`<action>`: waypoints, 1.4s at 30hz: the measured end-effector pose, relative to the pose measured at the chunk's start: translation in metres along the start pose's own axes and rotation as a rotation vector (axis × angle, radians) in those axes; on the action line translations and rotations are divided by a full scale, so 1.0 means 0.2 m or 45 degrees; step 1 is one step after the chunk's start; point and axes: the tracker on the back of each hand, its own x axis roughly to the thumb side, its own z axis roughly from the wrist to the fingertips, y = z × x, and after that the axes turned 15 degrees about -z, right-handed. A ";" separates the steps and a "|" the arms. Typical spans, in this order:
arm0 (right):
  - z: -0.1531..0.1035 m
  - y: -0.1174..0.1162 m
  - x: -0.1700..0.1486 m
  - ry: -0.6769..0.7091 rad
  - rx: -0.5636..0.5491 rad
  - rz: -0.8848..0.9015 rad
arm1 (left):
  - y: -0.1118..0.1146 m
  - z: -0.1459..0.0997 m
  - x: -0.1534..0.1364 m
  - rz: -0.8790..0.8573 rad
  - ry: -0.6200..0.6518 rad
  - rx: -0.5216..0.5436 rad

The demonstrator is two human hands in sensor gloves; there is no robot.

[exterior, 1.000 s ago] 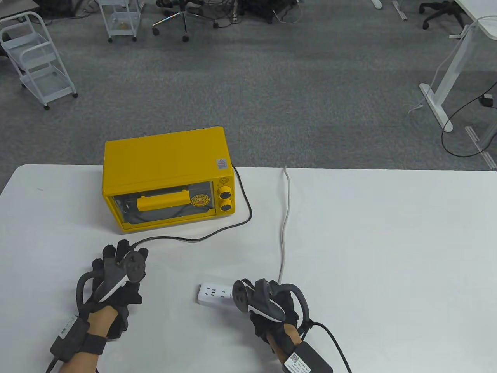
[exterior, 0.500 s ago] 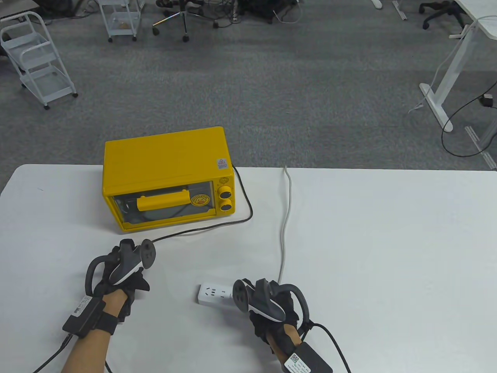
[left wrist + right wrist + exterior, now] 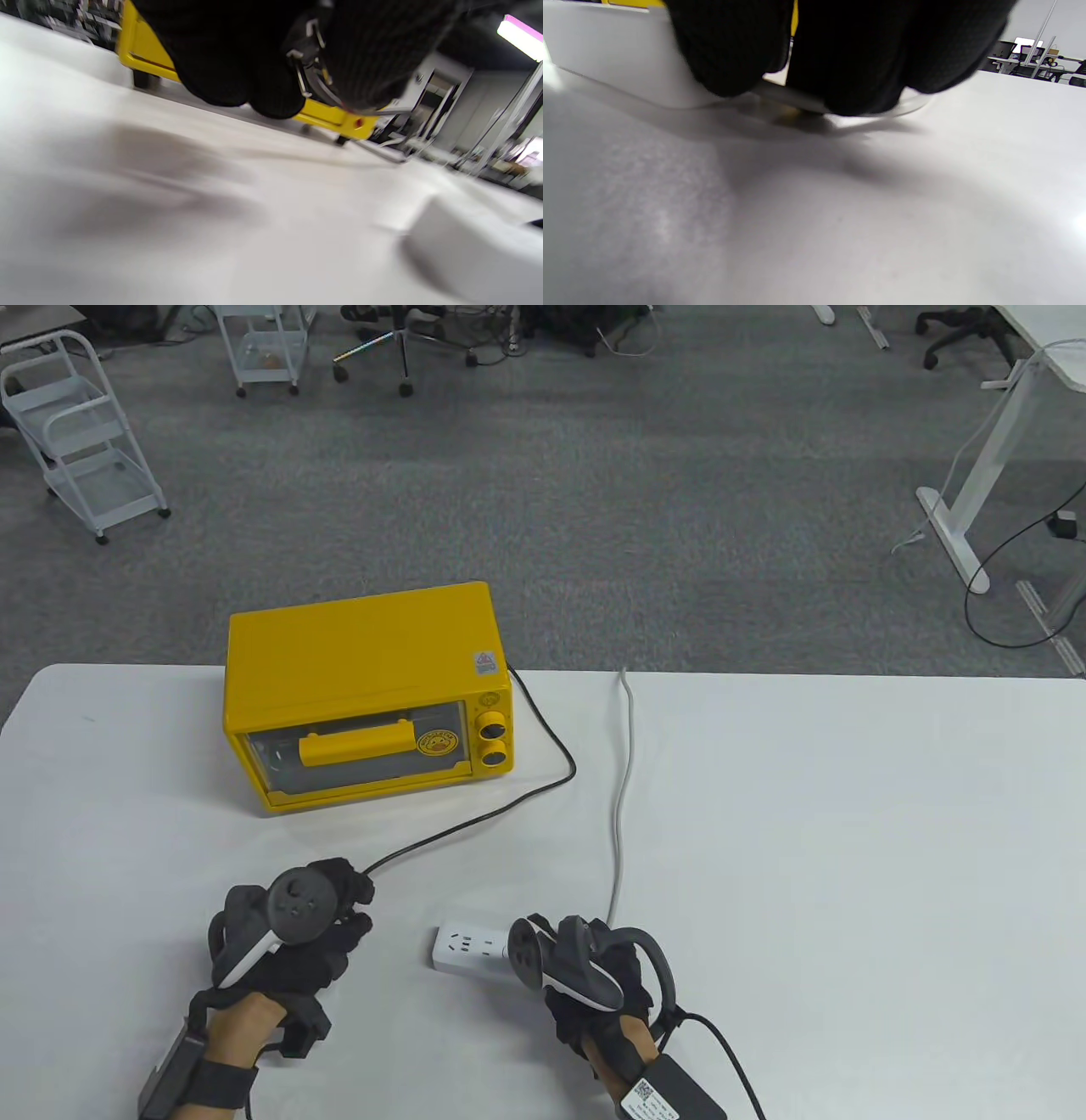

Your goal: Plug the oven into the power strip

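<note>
The yellow oven (image 3: 365,691) stands at the table's back left; its black cord (image 3: 509,802) runs from its right side across the table to my left hand (image 3: 335,912). My left hand grips the cord's plug end, which the glove hides; in the left wrist view metal plug prongs (image 3: 303,70) show between the fingers (image 3: 229,59). The white power strip (image 3: 468,948) lies at front centre, a little to the right of my left hand. My right hand (image 3: 585,971) rests on the strip's right end and holds it down; it also shows in the right wrist view (image 3: 619,63).
The strip's grey cable (image 3: 624,797) runs from it to the table's far edge. The white table (image 3: 848,831) has bare room on the right. Carts and chairs stand on the floor beyond.
My left hand has moved right and toward the front with the plug end, closer to the power strip, dragging the black cord along. My right hand has stayed on the strip.
</note>
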 end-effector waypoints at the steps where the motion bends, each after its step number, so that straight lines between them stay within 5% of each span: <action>1: 0.00 0.00 0.00 -0.001 -0.001 0.001 | 0.01 -0.01 0.01 -0.057 0.029 -0.011; 9: -0.01 0.00 0.00 -0.002 -0.004 -0.003 | 0.07 -0.04 0.15 -0.552 0.315 -0.345; 13: -0.01 0.00 0.00 -0.001 -0.004 -0.002 | 0.11 -0.02 0.19 -0.758 0.319 -0.462; 20: -0.01 0.00 0.01 0.001 -0.006 0.000 | 0.13 0.00 0.17 -0.627 0.282 -0.509; 30: -0.01 0.00 0.01 0.001 -0.006 0.000 | 0.14 -0.01 0.26 0.065 0.228 -0.049; 42: -0.01 -0.01 0.01 0.004 -0.003 0.006 | 0.27 0.03 0.30 0.254 0.206 -0.113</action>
